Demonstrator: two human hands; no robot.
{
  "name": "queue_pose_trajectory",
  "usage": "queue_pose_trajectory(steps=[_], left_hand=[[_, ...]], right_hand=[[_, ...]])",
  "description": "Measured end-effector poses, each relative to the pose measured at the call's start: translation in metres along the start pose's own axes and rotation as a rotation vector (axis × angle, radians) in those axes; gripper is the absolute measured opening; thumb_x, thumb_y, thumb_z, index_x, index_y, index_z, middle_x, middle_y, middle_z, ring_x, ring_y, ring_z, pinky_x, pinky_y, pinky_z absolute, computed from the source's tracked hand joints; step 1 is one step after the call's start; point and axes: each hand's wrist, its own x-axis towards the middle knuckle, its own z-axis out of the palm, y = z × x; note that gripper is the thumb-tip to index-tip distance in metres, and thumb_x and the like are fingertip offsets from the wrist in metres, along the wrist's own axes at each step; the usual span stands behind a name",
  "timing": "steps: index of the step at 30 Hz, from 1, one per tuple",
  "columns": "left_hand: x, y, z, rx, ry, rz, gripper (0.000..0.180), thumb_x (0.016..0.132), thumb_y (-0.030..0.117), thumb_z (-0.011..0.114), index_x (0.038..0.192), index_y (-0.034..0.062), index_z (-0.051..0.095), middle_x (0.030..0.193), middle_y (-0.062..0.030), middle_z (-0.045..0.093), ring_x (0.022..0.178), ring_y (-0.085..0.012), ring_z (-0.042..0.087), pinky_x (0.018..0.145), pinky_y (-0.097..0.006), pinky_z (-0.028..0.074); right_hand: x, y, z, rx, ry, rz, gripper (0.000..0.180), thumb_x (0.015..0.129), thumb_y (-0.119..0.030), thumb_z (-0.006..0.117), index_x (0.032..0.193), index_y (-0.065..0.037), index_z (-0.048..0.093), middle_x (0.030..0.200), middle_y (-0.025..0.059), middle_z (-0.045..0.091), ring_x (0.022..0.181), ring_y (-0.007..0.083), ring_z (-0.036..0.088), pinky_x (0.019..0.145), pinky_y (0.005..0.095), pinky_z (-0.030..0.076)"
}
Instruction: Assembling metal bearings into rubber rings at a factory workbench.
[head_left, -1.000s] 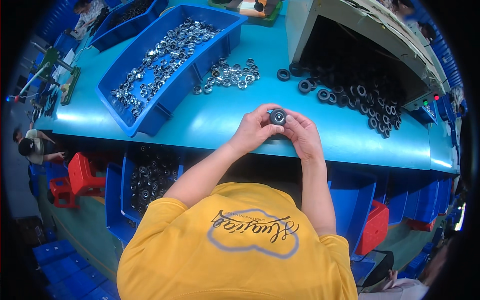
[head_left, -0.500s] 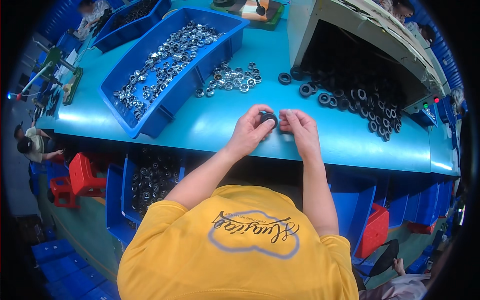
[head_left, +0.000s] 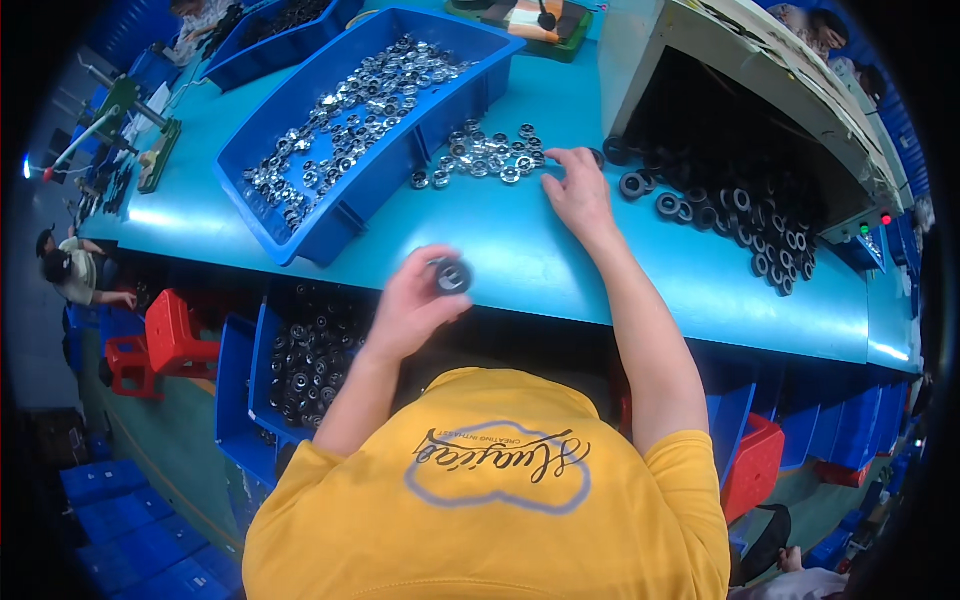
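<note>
My left hand (head_left: 408,308), a little blurred, is closed around a small wheel (head_left: 453,276), a black tyre with a shiny centre, just over the table's near edge. Out at the right side of a loose pile of shiny chrome hubs (head_left: 486,154) is my right hand (head_left: 580,198). Its thumb and fingers are apart, the fingertips at the outermost hubs. Just past its knuckles a black tyre (head_left: 597,157) shows in part. Many more black tyres (head_left: 740,205) lie heaped to the right.
A long blue bin (head_left: 300,238) of chrome hubs stands left on the turquoise table (head_left: 480,225). At right, the tyres spread from the opening of a beige machine (head_left: 632,65). Below the table edge sits a blue crate (head_left: 262,385) with dark wheels. Red stools (head_left: 178,330) stand left.
The hands have parted. My left hand has drawn back toward my body with the wheel, while my right hand has moved away over the table to the chrome hubs.
</note>
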Motion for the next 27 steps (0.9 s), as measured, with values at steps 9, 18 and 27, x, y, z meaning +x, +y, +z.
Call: queue_pose_trajectory(steps=[9, 18, 27], left_hand=[[-0.151, 0.005, -0.177, 1.349, 0.24, -0.617, 0.058, 0.076, 0.009, 0.089, 0.13, 0.0053, 0.068, 0.106, -0.0144, 0.076, 0.101, -0.0267, 0.073, 0.09, -0.035, 0.057], [-0.064, 0.027, -0.058, 0.837, 0.091, -0.011, 0.032, 0.088, 0.004, 0.079, 0.12, 0.0022, 0.074, 0.086, -0.0085, 0.075, 0.076, -0.0135, 0.069, 0.071, -0.03, 0.056], [0.117, -0.009, 0.074, -0.162, -0.37, -0.021, 0.053, 0.112, 0.034, 0.053, 0.155, 0.0058, 0.042, 0.119, -0.0106, 0.065, 0.108, -0.0168, 0.065, 0.088, -0.035, 0.057]], right_hand=[[0.01, 0.024, -0.039, -0.208, 0.042, 0.102, 0.032, 0.088, -0.018, 0.076, 0.119, -0.01, 0.073, 0.105, 0.0123, 0.069, 0.095, 0.0342, 0.07, 0.085, 0.0456, 0.057], [-0.003, 0.014, -0.048, -0.175, 0.105, -0.084, 0.015, 0.089, -0.01, 0.076, 0.102, -0.004, 0.072, 0.098, 0.0135, 0.066, 0.085, 0.034, 0.069, 0.077, 0.0433, 0.055], [-0.07, -0.051, -0.09, 0.074, 0.101, -0.113, 0.017, 0.087, -0.004, 0.076, 0.101, -0.004, 0.067, 0.095, 0.0136, 0.062, 0.081, 0.0354, 0.068, 0.068, 0.0423, 0.054]])
